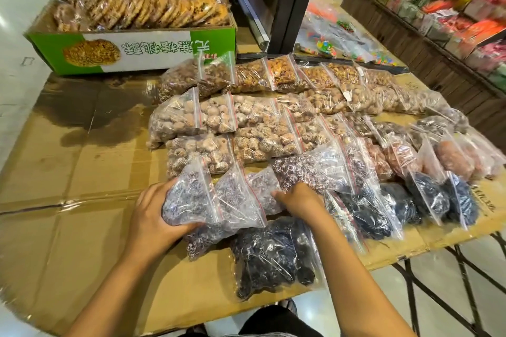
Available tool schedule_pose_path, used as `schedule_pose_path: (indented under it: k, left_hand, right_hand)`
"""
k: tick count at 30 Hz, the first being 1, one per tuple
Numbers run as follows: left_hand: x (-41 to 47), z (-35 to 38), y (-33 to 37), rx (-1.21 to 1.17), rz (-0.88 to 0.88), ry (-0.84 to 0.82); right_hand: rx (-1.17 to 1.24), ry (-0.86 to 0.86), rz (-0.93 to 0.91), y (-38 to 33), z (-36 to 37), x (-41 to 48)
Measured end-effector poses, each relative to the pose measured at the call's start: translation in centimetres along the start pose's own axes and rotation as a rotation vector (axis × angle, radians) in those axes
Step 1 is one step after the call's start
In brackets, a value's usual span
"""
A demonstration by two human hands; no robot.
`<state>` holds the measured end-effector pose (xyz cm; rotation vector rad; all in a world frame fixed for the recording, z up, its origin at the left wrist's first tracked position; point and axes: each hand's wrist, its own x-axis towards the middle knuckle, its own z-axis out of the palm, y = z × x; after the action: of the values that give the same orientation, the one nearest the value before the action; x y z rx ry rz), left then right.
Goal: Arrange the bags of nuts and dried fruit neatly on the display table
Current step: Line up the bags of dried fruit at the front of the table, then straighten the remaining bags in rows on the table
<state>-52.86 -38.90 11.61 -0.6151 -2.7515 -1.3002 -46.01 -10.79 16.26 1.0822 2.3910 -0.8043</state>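
Observation:
Several clear zip bags of nuts and dried fruit lie in rows on the cardboard-covered display table (68,200). My left hand (153,213) grips a bag of purplish dried fruit (189,197) at the left end of the near row. My right hand (301,201) rests with fingers pressed against the neighbouring purplish bags (262,191), beside a larger mottled bag (309,169). A bag of dark dried fruit (273,252) lies loose at the table's front edge, between my forearms. Pale round nuts (191,115) fill the middle rows, golden pieces (254,76) the far row.
A green and white carton of bagged round cookies (131,49) stands at the back left. A dark post (290,3) rises behind the bags. Shelves of colourful packets (451,8) run along the right. The table's metal legs (465,282) show at the lower right.

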Motion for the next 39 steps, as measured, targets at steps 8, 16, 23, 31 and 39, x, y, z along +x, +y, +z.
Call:
schedule_pose_path:
  k: [8, 16, 23, 31, 39]
  left_hand:
    - [0.1, 0.1, -0.2, -0.058, -0.016, -0.010]
    - [0.3, 0.7, -0.1, -0.138, -0.068, 0.039]
    - [0.3, 1.3, 0.8, -0.114, -0.096, 0.074]
    - [0.0, 1.5, 1.6, -0.060, -0.086, 0.111]
    - [-0.1, 1.3, 1.0, -0.061, -0.105, 0.078]
  right_hand:
    - [0.633, 0.053, -0.040, 0.2, -0.1, -0.8]
    - [0.834, 0.320, -0.378, -0.9, -1.6, -2.2]
    - [0.592, 0.432, -0.231, 2.5, -2.4, -0.3]
    - [0.343, 0.716, -0.430, 1.2, -2.0, -2.8]
    - [-0.206, 0.020, -0.403, -0.6, 2.3, -2.4]
